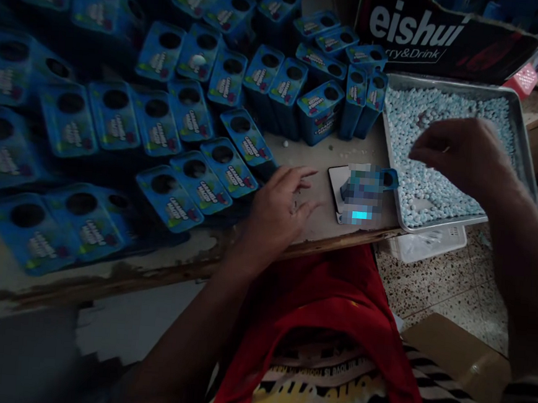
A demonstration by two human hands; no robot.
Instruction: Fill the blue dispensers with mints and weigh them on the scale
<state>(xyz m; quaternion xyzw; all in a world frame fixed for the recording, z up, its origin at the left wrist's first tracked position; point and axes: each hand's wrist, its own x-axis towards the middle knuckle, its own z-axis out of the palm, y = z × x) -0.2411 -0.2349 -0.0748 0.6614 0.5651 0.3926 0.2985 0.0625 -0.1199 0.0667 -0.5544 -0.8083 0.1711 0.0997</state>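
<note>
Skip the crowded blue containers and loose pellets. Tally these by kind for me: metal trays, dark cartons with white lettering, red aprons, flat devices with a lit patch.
Metal tray: 1
Dark carton with white lettering: 1
Red apron: 1
Flat device with a lit patch, partly pixelated: 1
Total: 4

A small packing workshop is showing here: many blue, box-shaped containers with round dark openings (237, 174) are standing in rows on a worn, pale, wood-edged surface (311, 226). A shallow, rectangular metal tray (435, 226) is holding a spread of small white and pale-blue pieces (463, 105). A black printed cardboard box (486, 48) is standing behind it, brown cardboard (457, 353) is lying over the speckled tiled floor (444, 283), and a red fabric apron (337, 281) is being worn.
</note>
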